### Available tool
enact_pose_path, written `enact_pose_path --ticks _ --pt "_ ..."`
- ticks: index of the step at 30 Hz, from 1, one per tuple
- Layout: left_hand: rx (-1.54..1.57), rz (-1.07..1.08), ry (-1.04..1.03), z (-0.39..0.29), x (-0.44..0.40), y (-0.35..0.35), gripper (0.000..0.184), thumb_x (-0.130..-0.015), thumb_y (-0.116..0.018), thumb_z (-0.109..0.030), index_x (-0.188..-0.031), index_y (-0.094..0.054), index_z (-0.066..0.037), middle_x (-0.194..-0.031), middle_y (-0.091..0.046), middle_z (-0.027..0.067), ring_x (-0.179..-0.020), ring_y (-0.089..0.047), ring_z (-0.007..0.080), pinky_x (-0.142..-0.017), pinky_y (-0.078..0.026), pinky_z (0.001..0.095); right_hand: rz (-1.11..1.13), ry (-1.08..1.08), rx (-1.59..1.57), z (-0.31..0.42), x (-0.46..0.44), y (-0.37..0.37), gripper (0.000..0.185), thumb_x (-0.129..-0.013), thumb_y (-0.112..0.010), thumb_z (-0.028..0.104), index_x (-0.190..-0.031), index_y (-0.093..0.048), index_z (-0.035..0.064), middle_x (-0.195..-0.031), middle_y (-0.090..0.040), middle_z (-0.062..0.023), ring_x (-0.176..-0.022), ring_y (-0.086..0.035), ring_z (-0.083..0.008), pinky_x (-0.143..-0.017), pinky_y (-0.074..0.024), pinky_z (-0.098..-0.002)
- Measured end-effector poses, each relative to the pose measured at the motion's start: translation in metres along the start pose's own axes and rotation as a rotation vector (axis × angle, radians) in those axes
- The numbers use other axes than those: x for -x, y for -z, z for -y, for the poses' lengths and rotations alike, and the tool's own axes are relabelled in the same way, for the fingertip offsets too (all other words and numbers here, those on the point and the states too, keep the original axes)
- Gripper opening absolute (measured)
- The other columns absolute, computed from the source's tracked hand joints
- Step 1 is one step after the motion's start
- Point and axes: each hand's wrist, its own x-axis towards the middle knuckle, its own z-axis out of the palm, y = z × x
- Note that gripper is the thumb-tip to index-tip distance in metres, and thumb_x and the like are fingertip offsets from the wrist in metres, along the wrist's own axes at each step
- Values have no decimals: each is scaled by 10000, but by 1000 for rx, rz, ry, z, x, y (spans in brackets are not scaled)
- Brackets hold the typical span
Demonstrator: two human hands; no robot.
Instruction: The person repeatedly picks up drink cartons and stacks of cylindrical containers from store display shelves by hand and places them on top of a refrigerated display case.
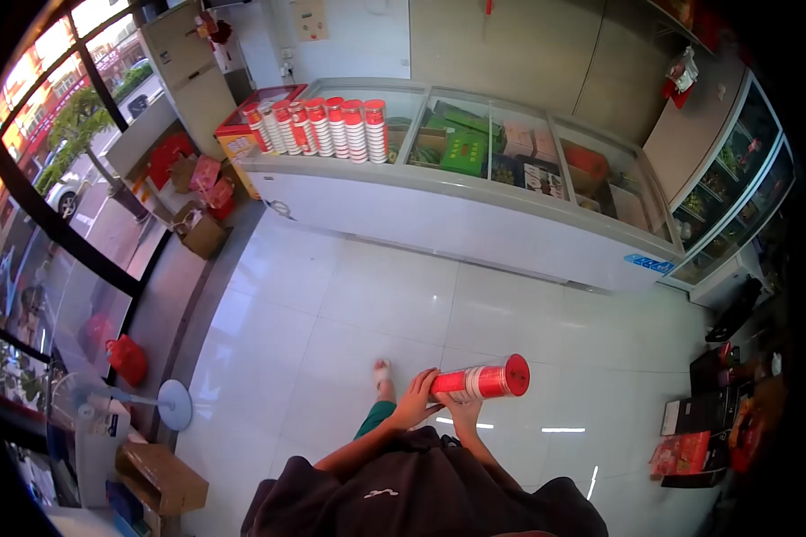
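Observation:
A red and white stack of paper cups (477, 381), apparently in clear wrap, is held almost level in front of my body, with its round red end facing right. My left hand (415, 399) closes around its left end. Beneath the stack, my right hand (462, 415) grips it from below, its fingers partly hidden by the cups. Similar stacks of red and white cups (333, 130) stand upright in a row on the left part of the glass-topped freezer (403, 192).
Green boxes (464, 152) lie inside the freezer. A glass-door fridge (730, 174) stands at right, near dark and red boxes (690, 452). At left are a fan with a round base (175, 404), a cardboard box (161, 476), a red bag (126, 360) and glass doors.

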Motion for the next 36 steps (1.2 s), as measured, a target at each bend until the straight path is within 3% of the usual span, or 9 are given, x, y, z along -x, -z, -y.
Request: enact_pose_path --ticks 9,12,21,25,26,28,31,33,36 --pt "155 174 -72 112 -238 28 845 -707 -736 -242 -1367 -250 -38 -1357 -313 191 -1258 -317 374 -1046 -302 436 -52 110 23 -3 -242 -51 607 -682 -768 0 -1188 -433 0 -1075 -543 -79 -967 -556 -166 -850 -468 -281" --pt "209 113 -26 130 -322 43 844 -708 -738 -243 -1370 -254 -45 -1361 -314 193 -1267 -309 376 -1060 -287 431 -63 157 106 25 -326 -78 667 -674 -769 -16 -1224 -393 0 -1151 -504 -99 -1021 -533 -171 -837 -483 -297" --pt "-99 -165 -30 184 -498 110 853 -646 -768 -203 -1376 -333 -124 -1310 -371 175 -1215 -362 372 -1003 -344 451 110 22 -39 53 -530 -148 573 -703 -731 -22 -1194 -438 9 -1101 -541 -73 -1013 -544 -164 -861 -467 -293" --pt "-235 -315 230 215 -586 127 873 -597 -788 -150 -1354 -357 -99 -1199 -427 181 -1085 -434 371 -905 -402 437 277 -56 32 34 -654 -177 566 -689 -781 93 -1162 -479 24 -1083 -546 -50 -959 -552 -152 -851 -459 -286" --pt "-246 -311 270 227 -607 129 873 -597 -788 -150 -1354 -357 -99 -1199 -427 181 -1085 -434 371 -905 -402 437 338 45 139 14 -690 -182 577 -681 -793 119 -1159 -485 22 -1076 -550 -51 -947 -553 -152 -846 -459 -289" --pt "-171 -638 398 257 -656 119 789 -612 -781 -134 -1284 -378 -44 -1172 -418 202 -1054 -436 388 -887 -408 434 490 174 245 11 -758 -207 613 -658 -820 173 -1152 -496 11 -1047 -563 -51 -928 -546 -144 -829 -458 -298" --pt "-147 -888 511 290 -716 108 547 -695 -726 -116 -1130 -411 -8 -1144 -419 223 -1066 -431 395 -912 -376 424 648 -49 210 23 -836 -244 454 -681 -804 204 -1030 -583 15 -975 -615 -67 -906 -585 -161 -777 -486 -327" --pt "-332 -752 569 300 -749 116 454 -767 -656 -113 -1134 -413 -2 -1136 -421 219 -1052 -442 398 -897 -380 425 669 195 442 24 -884 -266 420 -662 -813 216 -965 -610 8 -940 -636 -68 -875 -599 -155 -770 -486 -317" --pt "-87 -756 642 326 -784 116 363 -827 -579 -99 -1129 -413 13 -1126 -417 221 -1015 -458 413 -865 -400 419 804 246 488 13 -937 -293 449 -637 -821 200 -992 -608 25 -953 -642 -66 -875 -611 -167 -773 -491 -319"
